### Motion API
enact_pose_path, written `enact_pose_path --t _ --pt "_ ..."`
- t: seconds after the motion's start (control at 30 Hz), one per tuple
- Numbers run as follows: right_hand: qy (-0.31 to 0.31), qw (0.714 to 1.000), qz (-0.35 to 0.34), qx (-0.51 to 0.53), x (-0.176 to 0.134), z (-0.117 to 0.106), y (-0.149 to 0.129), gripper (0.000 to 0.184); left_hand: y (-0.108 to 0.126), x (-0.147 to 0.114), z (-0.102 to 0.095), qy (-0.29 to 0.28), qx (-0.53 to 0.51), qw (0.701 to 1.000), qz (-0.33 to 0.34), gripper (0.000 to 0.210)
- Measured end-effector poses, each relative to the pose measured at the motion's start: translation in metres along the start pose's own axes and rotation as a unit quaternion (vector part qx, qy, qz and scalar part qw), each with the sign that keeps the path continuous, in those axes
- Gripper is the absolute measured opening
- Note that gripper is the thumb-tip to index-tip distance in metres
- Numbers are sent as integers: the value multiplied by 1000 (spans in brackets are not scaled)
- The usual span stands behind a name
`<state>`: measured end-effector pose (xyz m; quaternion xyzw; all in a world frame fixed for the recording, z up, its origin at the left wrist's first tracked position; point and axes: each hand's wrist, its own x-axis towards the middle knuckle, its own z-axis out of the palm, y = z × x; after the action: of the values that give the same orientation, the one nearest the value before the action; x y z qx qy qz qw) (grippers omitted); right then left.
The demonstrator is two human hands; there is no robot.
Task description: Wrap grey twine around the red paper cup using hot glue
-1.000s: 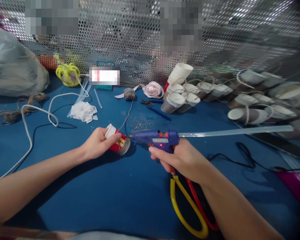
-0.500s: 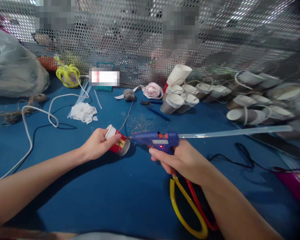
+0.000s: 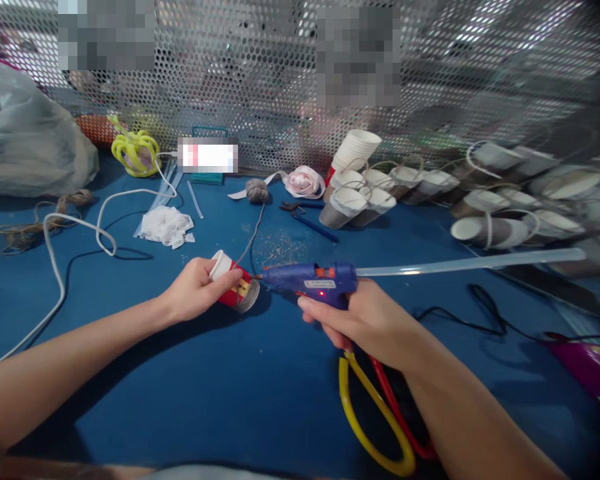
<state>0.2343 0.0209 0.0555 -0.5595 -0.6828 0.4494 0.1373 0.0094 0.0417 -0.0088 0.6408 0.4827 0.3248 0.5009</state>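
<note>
My left hand [image 3: 200, 288] is closed round a small paper cup [image 3: 221, 265], red with a white rim and tilted on its side. Grey yarn is wound round the cup's base end, and a strand [image 3: 253, 237] runs from it back to a grey yarn ball [image 3: 257, 191]. In my right hand [image 3: 365, 313] is a blue hot glue gun [image 3: 305, 279], its red light lit and a long clear glue stick [image 3: 470, 261] sticking out of its back. The gun's nozzle is at the cup's side, close to the yarn. Scissors with yellow and red handles [image 3: 375, 423] lie below my right hand.
Blue pliers [image 3: 313, 223] and a pale pink ribbon roll [image 3: 304, 182] lie behind. Several yarn-wrapped cups [image 3: 347, 207] stand at the right. A white cable [image 3: 60, 287], crumpled white material [image 3: 167, 227] and a large plastic bag [image 3: 25, 133] are at the left. A perforated metal screen [image 3: 270, 80] closes off the back.
The view has shifted very slightly. Both hands, the cup and the glue gun keep nearly the same positions.
</note>
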Motion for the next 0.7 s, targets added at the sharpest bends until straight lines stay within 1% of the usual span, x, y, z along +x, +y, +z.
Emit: enact_pose_path --t 0.13,0.27,0.43,0.57,0.7 --pt "7 1000 4 -17 -3 1 -2 30 0 0 0 5 -2 1000 -8 33" --pt "20 998 14 -55 -6 3 -5 36 1 1 0 2 -7 1000 -15 34" --pt "36 996 31 -75 -9 6 -7 42 1 2 1 3 -14 1000 -18 35" --pt "51 994 10 -100 -12 7 -5 43 0 1 1 12 1 1000 -12 34" --pt "57 988 -43 -136 -15 10 1 46 2 1 1 13 -1 1000 -8 34"
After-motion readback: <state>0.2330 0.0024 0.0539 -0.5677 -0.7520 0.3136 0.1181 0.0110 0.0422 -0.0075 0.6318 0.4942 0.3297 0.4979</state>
